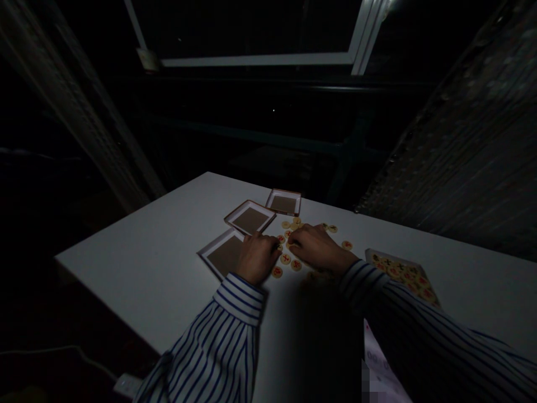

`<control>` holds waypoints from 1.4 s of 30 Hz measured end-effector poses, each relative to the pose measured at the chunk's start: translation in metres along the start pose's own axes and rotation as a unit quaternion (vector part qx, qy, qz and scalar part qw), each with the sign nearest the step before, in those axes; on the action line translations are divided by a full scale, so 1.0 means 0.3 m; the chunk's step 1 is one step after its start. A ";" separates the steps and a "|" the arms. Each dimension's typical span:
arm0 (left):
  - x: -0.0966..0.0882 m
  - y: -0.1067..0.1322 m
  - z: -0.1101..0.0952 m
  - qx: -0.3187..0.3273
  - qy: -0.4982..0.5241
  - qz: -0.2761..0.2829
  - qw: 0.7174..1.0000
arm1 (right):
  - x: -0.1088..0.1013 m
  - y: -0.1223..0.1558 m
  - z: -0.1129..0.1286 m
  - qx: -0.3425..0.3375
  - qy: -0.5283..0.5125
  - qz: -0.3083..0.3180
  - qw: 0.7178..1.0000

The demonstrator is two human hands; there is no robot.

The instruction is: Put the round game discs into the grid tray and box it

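Both my hands rest on a white table [151, 263] among several round pale wooden game discs [286, 258] with red or dark marks. My left hand [257, 256] is curled, fingers closed, knuckles up, beside the discs and over the edge of a shallow cardboard tray [220, 254]. My right hand [316, 248] lies over the discs with its fingers bent and pressed down on them; what the fingertips pinch is hidden. Both sleeves are white with blue stripes.
Two more shallow brown-bottomed trays [250, 218] [285, 202] lie behind my hands. A tray full of discs [405, 275] sits at the right. A paper [380, 369] lies near the front edge. The room is dark; a white window frame [260, 59] is beyond.
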State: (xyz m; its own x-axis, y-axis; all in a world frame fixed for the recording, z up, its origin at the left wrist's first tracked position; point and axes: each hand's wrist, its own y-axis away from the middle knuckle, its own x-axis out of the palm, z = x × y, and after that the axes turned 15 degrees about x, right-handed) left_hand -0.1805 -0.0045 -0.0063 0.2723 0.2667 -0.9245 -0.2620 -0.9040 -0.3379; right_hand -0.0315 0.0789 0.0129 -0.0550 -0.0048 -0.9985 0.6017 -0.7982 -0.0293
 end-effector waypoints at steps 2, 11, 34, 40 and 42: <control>0.000 0.000 0.000 0.003 -0.001 -0.002 1.000 | 0.001 -0.001 0.001 0.000 0.002 0.005 1.000; 0.003 0.002 0.008 0.007 0.009 -0.004 1.000 | -0.005 0.001 0.008 0.009 -0.002 0.005 1.000; 0.009 -0.017 -0.026 -0.007 0.050 -0.159 0.986 | 0.018 -0.041 -0.037 0.095 -0.579 0.112 0.802; 0.015 -0.018 -0.026 0.014 0.079 -0.169 0.982 | 0.022 -0.032 -0.034 0.089 -0.612 0.124 0.776; 0.015 -0.019 -0.027 0.016 0.080 -0.164 0.983 | 0.021 -0.032 -0.033 0.101 -0.612 0.127 0.774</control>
State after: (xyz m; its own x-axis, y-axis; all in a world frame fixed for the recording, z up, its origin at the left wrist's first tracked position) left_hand -0.1703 -0.0008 -0.0071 0.4889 0.4842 -0.7256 -0.1637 -0.7661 -0.6215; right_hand -0.0299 0.0926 0.0063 -0.7433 -0.6453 -0.1762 0.5867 -0.7554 0.2918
